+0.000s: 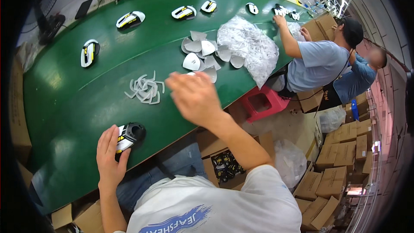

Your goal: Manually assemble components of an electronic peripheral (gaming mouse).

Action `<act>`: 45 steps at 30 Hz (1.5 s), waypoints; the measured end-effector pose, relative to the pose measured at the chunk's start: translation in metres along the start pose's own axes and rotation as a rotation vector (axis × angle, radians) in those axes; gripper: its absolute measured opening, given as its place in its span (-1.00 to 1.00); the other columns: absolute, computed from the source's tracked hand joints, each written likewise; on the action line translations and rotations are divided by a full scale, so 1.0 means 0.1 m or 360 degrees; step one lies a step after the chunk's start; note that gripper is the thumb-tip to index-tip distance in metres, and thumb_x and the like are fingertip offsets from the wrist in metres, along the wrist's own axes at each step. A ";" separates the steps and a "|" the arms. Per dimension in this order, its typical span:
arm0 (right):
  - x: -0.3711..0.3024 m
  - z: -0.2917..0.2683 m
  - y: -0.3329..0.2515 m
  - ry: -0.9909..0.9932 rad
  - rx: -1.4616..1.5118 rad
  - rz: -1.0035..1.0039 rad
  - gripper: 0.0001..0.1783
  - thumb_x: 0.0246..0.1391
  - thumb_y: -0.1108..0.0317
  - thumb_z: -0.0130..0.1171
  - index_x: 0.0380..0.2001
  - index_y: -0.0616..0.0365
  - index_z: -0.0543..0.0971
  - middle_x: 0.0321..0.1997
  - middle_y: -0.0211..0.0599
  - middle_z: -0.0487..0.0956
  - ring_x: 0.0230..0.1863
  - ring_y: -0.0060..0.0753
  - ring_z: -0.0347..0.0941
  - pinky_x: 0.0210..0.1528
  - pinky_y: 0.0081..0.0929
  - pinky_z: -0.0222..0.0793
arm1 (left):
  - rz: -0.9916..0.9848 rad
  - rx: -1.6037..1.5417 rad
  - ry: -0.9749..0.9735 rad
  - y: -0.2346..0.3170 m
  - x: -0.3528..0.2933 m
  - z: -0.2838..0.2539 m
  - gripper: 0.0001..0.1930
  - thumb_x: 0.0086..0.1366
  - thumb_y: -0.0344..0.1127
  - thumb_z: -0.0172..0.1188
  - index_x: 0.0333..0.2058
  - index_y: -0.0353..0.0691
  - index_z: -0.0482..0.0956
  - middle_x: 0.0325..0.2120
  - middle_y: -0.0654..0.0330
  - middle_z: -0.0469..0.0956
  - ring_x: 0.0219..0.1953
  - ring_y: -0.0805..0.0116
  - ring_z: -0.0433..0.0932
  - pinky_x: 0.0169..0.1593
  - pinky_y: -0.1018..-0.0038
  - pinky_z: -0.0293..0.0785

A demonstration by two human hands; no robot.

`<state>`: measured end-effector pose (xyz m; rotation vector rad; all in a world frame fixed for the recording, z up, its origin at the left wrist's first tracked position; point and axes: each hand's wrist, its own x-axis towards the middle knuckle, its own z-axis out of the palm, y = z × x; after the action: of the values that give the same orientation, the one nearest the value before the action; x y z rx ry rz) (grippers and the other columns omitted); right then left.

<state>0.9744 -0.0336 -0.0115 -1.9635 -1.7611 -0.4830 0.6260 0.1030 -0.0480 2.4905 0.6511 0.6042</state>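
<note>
My left hand (111, 156) is wrapped round the side of a mouse-shaped body (125, 139) in white, black and yellow, which rests on the green table. A dark, round, hollow end of it pokes out beyond my fingers. My right hand (196, 99) hovers over the table's near side, smeared by motion; whether anything sits in its fingers is unclear. Just beyond it lies a heap of white and grey curved shells (192, 61), partly covered by the hand. To the left of that hand is a small pile of bent grey strips (145, 88).
Several similar mouse-shaped bodies (89, 53) line the far side of the table (56, 116). A bulging clear plastic bag (248, 45) lies beyond the shells. At right, two people (319, 60) sit by a red stool (261, 103). An open carton (226, 166) stands below the edge.
</note>
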 end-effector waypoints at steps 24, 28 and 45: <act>-0.47 -0.08 0.19 -0.0218 0.0585 0.0124 -0.68 0.40 0.24 0.45 0.12 0.12 0.77 0.37 -0.07 0.74 0.24 0.04 0.72 0.23 -0.11 0.65 | 0.0051 0.0098 -0.0037 0.01 0.02 0.09 -0.13 0.23 -0.33 0.61 0.52 -0.31 0.50 0.48 -0.07 0.54 0.49 -0.20 0.48 0.56 -0.05 0.38; -0.32 -0.14 -0.12 -0.0320 0.0242 0.0399 -0.58 0.37 0.19 0.47 0.18 0.15 0.73 0.29 -0.11 0.73 0.19 0.06 0.69 0.26 -0.08 0.61 | 0.0051 0.0116 -0.0041 0.02 0.03 0.07 -0.13 0.23 -0.34 0.61 0.51 -0.31 0.50 0.48 -0.06 0.54 0.49 -0.19 0.48 0.56 -0.04 0.38; -0.24 -0.31 -0.18 -0.0420 0.0775 0.0214 -0.42 0.18 0.21 0.52 0.22 0.23 0.68 0.14 -0.03 0.72 0.15 0.15 0.68 0.27 -0.01 0.61 | 0.0116 0.0180 -0.0085 0.08 0.20 0.06 -0.03 0.22 -0.24 0.63 0.57 -0.35 0.41 0.52 -0.12 0.48 0.55 -0.24 0.39 0.64 -0.12 0.23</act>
<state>0.9554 -0.0687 0.0029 -1.8271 -1.6785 0.2456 0.6468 0.1060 -0.0425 2.6361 0.5917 0.5391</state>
